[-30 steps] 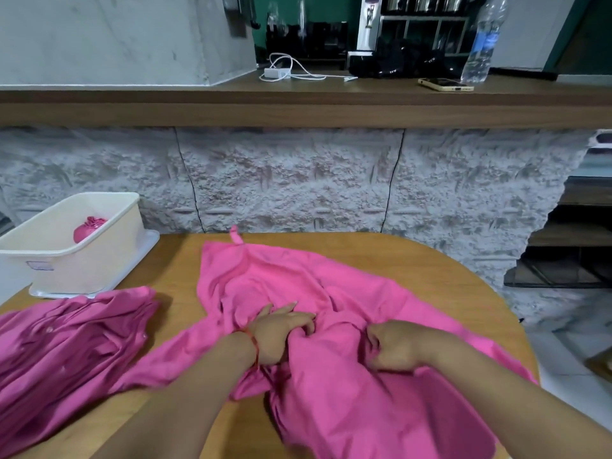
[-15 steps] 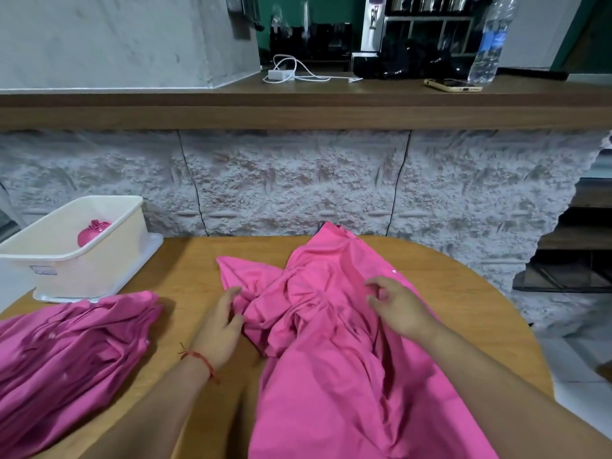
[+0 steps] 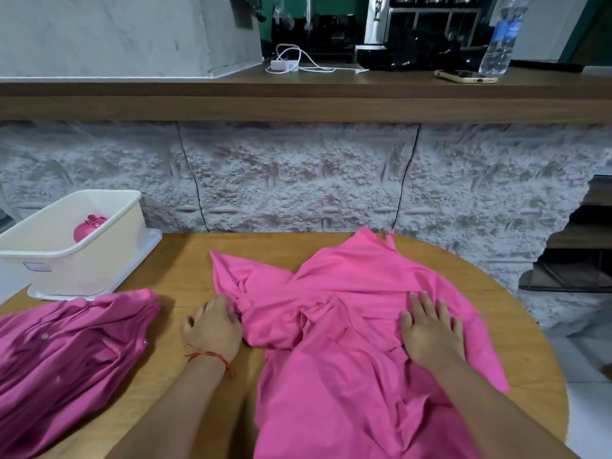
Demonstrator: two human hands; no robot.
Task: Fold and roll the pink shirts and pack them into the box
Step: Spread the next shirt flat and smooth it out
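Note:
A bright pink shirt (image 3: 347,293) lies crumpled across the middle of the round wooden table (image 3: 185,260) and hangs over its near edge. My left hand (image 3: 212,326) pinches a bunched fold at the shirt's left edge. My right hand (image 3: 430,329) lies flat on the cloth with straight fingers. A second, darker pink shirt (image 3: 66,352) is heaped at the left. The cream plastic box (image 3: 109,246) stands at the back left on its lid, with one rolled pink shirt (image 3: 87,226) inside.
A rough stone wall closes the table's far side, under a wooden counter (image 3: 298,94) carrying a charger, a phone (image 3: 467,76) and a water bottle (image 3: 500,38). The floor drops away past the table's right edge.
The shirt has been pulled and spread toward the right. My left hand went from resting beside the cloth to pinching its left edge. My right hand flattened onto the shirt.

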